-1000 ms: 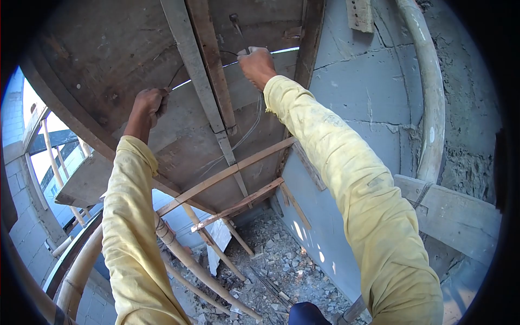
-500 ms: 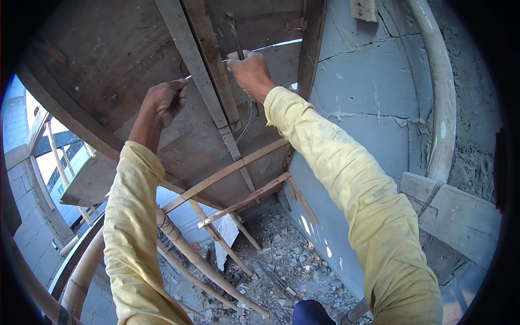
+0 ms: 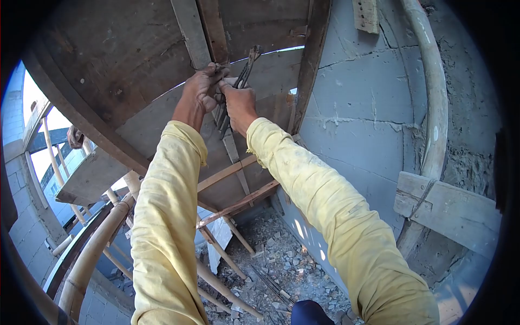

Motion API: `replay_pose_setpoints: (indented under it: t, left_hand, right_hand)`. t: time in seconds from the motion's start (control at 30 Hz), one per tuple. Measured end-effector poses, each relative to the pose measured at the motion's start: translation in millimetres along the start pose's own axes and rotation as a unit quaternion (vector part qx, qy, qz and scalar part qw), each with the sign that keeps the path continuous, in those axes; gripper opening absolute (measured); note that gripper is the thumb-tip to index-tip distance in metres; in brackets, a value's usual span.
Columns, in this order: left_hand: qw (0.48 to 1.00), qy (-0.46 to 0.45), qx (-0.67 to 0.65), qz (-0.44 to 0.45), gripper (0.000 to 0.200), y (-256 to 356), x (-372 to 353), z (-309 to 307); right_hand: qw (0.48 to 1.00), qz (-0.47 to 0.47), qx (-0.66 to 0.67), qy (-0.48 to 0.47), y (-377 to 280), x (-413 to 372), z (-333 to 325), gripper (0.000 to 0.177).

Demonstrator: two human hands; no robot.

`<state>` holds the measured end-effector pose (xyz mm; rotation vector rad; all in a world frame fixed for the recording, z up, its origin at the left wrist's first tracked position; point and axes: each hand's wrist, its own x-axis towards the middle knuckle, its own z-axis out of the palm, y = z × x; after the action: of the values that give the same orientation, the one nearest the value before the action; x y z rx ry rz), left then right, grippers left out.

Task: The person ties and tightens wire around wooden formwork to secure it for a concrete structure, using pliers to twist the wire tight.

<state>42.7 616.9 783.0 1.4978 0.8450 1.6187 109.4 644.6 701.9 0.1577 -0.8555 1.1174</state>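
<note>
Overhead, my right hand is closed around long dark metal pincers, which slant up to the right. Just beside it, my left hand is closed in a pinch, its fingertips on a thin wire. Both hands are close together under a narrow wooden batten on the underside of a board panel. The fingers partly hide the wire and the batten's lower part.
A grey block wall rises at the right, with a bamboo pole and a tied plank. Wooden braces cross below. Rubble covers the ground. Bamboo scaffolding stands left, near what looks like another person's hand.
My left hand has moved right and up to meet my right hand, which has come slightly down. The pincers now tilt to the right. The view has shifted a little.
</note>
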Motion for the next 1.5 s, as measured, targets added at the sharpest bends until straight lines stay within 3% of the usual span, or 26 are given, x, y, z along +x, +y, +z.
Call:
replay_pose_setpoints:
  t: [0.1, 0.23, 0.3, 0.33, 0.43, 0.67, 0.77, 0.93, 1.07, 1.13, 1.23, 1.37, 1.5]
  left_hand:
    - [1.000, 0.012, -0.022, 0.011, 0.025, -4, -4, 7]
    - [0.999, 0.028, -0.045, 0.002, 0.025, -8, -2, 10]
    - [0.998, -0.008, -0.056, -0.001, 0.023, -10, 1, 1]
    - [0.998, -0.027, -0.061, -0.002, 0.023, -9, 3, -2]
    - [0.992, -0.073, -0.100, -0.026, 0.023, -7, 1, -3]
    - [0.999, 0.014, -0.036, 0.013, 0.017, -2, -8, 6]
    - [0.999, 0.023, -0.020, 0.030, 0.010, -3, -7, 4]
    - [0.994, 0.081, 0.030, 0.067, 0.005, -8, -7, 8]
    - [0.962, 0.066, 0.236, 0.121, 0.005, -2, -5, -7]
    - [0.944, 0.083, 0.298, 0.112, 0.006, 11, -11, -13]
    - [0.964, 0.098, 0.238, 0.071, 0.009, 26, -12, -21]
    - [0.996, 0.045, 0.066, 0.045, 0.004, 22, -10, -29]
    - [0.994, -0.035, -0.089, 0.055, 0.002, 14, -8, -35]
  right_hand:
    - [0.998, -0.027, -0.063, -0.013, 3, 5, -4, 0.007]
    - [0.958, -0.122, -0.258, -0.030, -6, 10, -20, 0.014]
    - [0.912, -0.163, -0.374, -0.034, -37, 3, -24, 0.020]
    - [0.921, -0.138, -0.360, -0.053, -68, -15, -16, 0.027]
    - [0.771, -0.384, -0.506, -0.031, -69, 10, -20, 0.029]
    - [0.656, -0.451, -0.565, -0.215, -70, 55, -17, 0.025]
    - [0.660, -0.394, -0.601, -0.221, -78, 50, -12, 0.024]
    - [0.583, -0.470, -0.627, -0.214, -74, 63, -15, 0.029]
    - [0.531, -0.507, -0.652, -0.190, -74, 73, -12, 0.034]
    - [0.527, -0.499, -0.664, -0.180, -73, 72, -13, 0.034]
    - [0.541, -0.494, -0.662, -0.158, -64, 70, -12, 0.032]
    - [0.571, -0.483, -0.653, -0.115, -53, 62, -14, 0.022]
    - [0.661, -0.436, -0.608, -0.056, -33, 53, -10, 0.024]
